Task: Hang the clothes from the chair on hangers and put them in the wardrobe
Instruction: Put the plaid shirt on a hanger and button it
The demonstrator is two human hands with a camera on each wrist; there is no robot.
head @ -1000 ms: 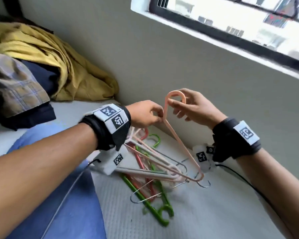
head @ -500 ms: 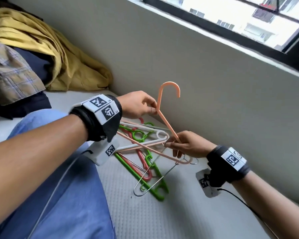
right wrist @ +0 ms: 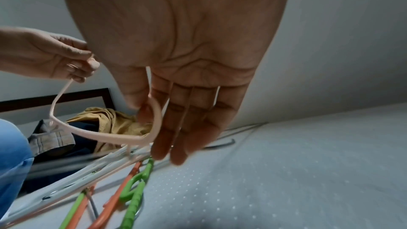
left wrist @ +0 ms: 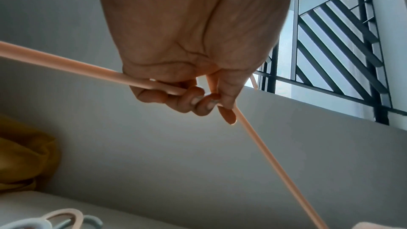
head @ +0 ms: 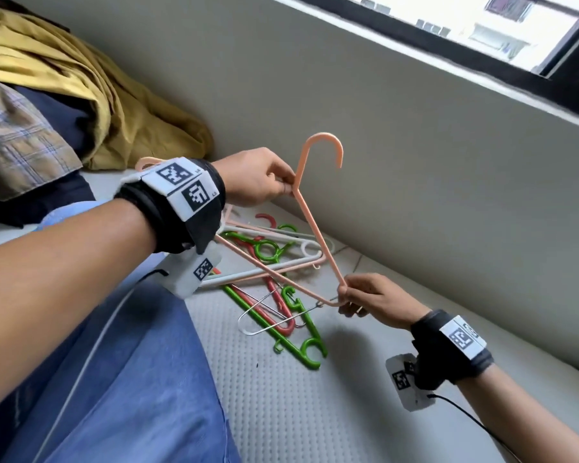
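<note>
Peach plastic hanger [head: 315,225] is held above the mattress [head: 315,412]. Left hand [head: 258,178] grips its neck; right hand [head: 371,299] pinches its corner at 5 o'clock. Clothes [head: 81,95] lie piled at 10 o'clock.

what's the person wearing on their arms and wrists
Both forearms are bare, with no sleeves. Each wrist carries a black fabric band: the left wrist band and the right wrist band, both topped with white blocks printed with black square code markers. A white camera module hangs under each wrist, trailing a thin cable, white on the left, black on the right.
</note>
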